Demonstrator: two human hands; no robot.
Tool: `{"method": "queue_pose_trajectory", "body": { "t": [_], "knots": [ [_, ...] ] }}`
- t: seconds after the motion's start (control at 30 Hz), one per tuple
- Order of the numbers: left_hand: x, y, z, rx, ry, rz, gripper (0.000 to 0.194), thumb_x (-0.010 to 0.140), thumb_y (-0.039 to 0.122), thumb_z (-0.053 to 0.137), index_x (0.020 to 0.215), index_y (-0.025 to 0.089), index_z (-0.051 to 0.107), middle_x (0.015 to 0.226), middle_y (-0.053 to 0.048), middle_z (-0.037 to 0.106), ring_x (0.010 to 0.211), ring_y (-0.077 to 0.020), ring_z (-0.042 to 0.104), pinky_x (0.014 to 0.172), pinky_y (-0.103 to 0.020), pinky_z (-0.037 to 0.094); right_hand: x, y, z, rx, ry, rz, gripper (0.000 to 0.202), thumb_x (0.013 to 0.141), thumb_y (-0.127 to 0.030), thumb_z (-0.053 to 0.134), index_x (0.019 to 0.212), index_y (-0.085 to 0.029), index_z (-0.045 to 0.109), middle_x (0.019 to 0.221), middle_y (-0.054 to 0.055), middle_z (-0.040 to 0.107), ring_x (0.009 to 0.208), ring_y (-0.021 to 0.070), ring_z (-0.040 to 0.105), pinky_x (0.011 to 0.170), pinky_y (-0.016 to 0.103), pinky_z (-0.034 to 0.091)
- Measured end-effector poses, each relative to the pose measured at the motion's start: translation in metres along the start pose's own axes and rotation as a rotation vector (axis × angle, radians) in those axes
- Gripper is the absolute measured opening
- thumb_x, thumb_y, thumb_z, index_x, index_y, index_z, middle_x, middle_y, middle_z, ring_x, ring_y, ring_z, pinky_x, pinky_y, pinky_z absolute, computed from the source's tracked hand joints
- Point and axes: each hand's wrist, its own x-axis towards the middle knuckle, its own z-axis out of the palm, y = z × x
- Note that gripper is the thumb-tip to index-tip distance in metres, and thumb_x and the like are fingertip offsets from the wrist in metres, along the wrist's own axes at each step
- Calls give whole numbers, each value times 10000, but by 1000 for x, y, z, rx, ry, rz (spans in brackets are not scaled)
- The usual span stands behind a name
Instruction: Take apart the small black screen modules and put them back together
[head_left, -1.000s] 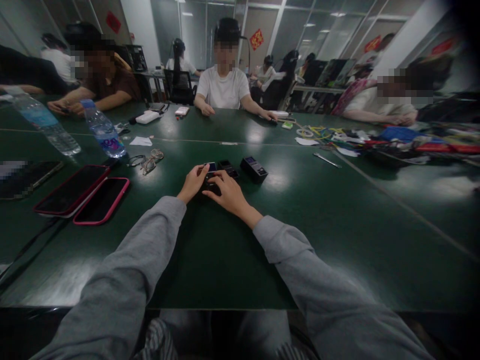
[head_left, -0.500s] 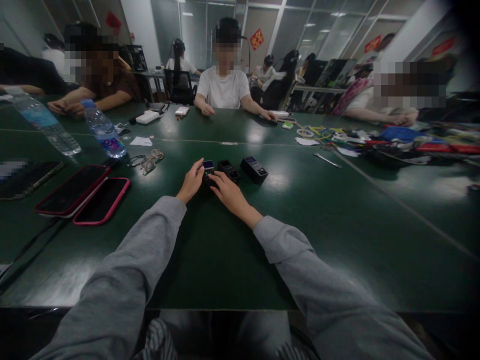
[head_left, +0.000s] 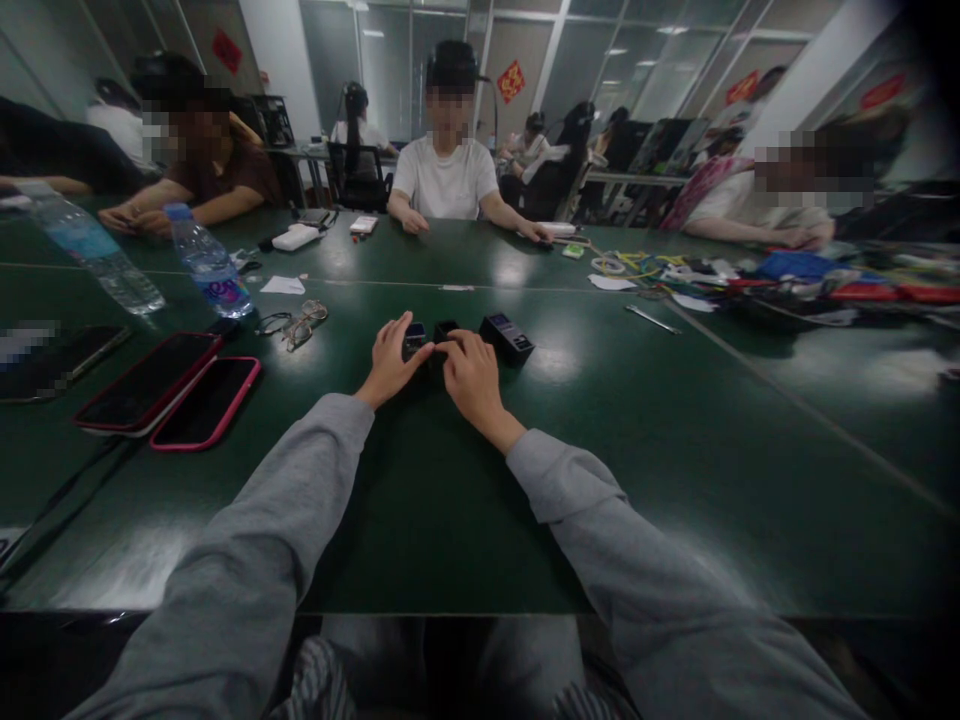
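A small black device with a bluish screen [head_left: 415, 334] is at my left hand [head_left: 391, 362], between the raised fingers and the stretched thumb. Its lower part is hidden behind that thumb. My right hand [head_left: 472, 378] is just to the right, palm down, index finger reaching to the left thumb tip and the other fingers bent. Nothing shows in its grasp. Behind its fingers is a dark box [head_left: 446, 328], mostly covered. Another black box with a printed face [head_left: 508, 338] sits on the table right of my right hand.
Left on the green table [head_left: 675, 480] are a pink-edged phone [head_left: 206, 403], a red-edged phone [head_left: 150, 380], glasses [head_left: 306, 325] and a water bottle [head_left: 210, 265]. A wrench [head_left: 652, 319] and piled cables [head_left: 750, 280] lie right. A person [head_left: 446, 170] sits opposite.
My right hand has drawn back from the device's face and shifted right, now covering much of the middle box. My left thumb has stretched out to the right.
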Motion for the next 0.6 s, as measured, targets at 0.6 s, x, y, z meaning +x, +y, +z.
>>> {"method": "queue_pose_trajectory", "body": {
  "t": [0.6],
  "knots": [
    [-8, 20, -8, 268, -205, 240, 441, 930, 365, 564, 1352, 238, 540, 1493, -80, 506, 1448, -282, 348, 1176, -508, 280, -4, 15, 11, 46, -138, 132, 440, 987, -229, 354, 1399, -136, 478, 1411, 203, 432, 1245, 312, 499, 974, 499, 527]
  ]
}}
